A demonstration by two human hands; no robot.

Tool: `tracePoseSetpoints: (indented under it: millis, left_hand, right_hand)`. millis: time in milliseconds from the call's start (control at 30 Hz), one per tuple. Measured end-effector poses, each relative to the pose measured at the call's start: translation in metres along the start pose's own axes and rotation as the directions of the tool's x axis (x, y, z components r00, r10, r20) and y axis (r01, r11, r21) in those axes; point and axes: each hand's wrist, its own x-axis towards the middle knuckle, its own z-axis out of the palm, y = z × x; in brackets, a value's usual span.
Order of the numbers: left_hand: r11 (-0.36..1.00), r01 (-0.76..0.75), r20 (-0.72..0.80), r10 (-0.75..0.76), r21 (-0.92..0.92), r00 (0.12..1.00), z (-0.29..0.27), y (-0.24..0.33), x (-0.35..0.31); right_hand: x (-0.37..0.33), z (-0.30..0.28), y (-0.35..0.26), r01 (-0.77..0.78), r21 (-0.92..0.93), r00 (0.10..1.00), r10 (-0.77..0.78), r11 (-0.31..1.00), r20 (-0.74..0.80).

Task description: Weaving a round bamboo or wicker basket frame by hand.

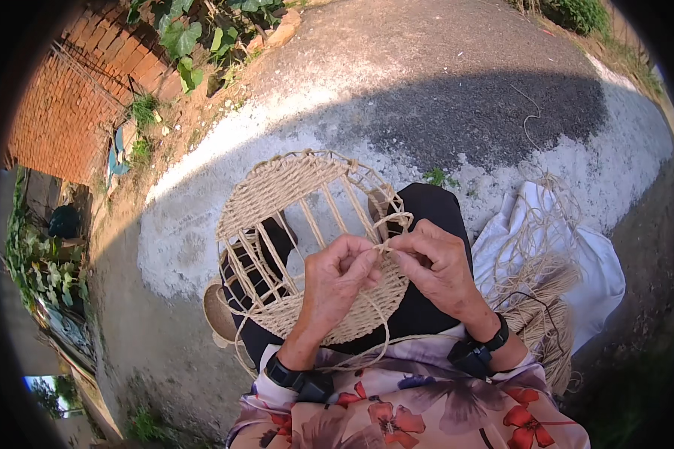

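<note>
A round, partly woven basket-like piece (277, 196) of tan cord on a thin frame rests on my lap. Its far and near parts are densely woven, while spaced strands cross the open middle. At its right edge, my left hand (338, 275) pinches a tan cord (383, 248) between thumb and fingers. My right hand (438, 271) is closed on the same cord, just to the right, with the fingertips of both hands almost meeting. A length of this cord loops down past the near edge toward my waist. The exact twist between the fingertips is too small to make out.
On the right, a big bundle of loose tan cord (547, 322) lies partly over a white cloth or sack (600, 263). A round tan object (219, 318) sits on the ground beyond the piece's left edge. A brick wall (60, 127) and leafy plants (183, 41) stand at the far left.
</note>
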Motion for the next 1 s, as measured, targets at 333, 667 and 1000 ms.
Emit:
tracePoseSetpoints:
  millis: [333, 667, 1000]
  left_hand:
    - [0.999, -0.030, 0.011, 0.031, -0.022, 0.999, 0.001, 0.001, 0.001]
    - [0.997, -0.046, 0.053, 0.043, 0.057, 0.998, 0.003, 0.005, -0.001]
    - [0.988, -0.137, 0.048, 0.134, 0.077, 0.990, 0.004, 0.001, -0.004]
  right_hand:
    - [0.003, -0.001, 0.001, 0.079, 0.017, 0.995, -0.080, 0.997, 0.058]
    - [0.003, 0.000, -0.002, 0.113, -0.110, 0.992, -0.106, 0.988, 0.068]
    - [0.006, -0.007, -0.005, 0.297, -0.157, 0.954, -0.287, 0.942, 0.084]
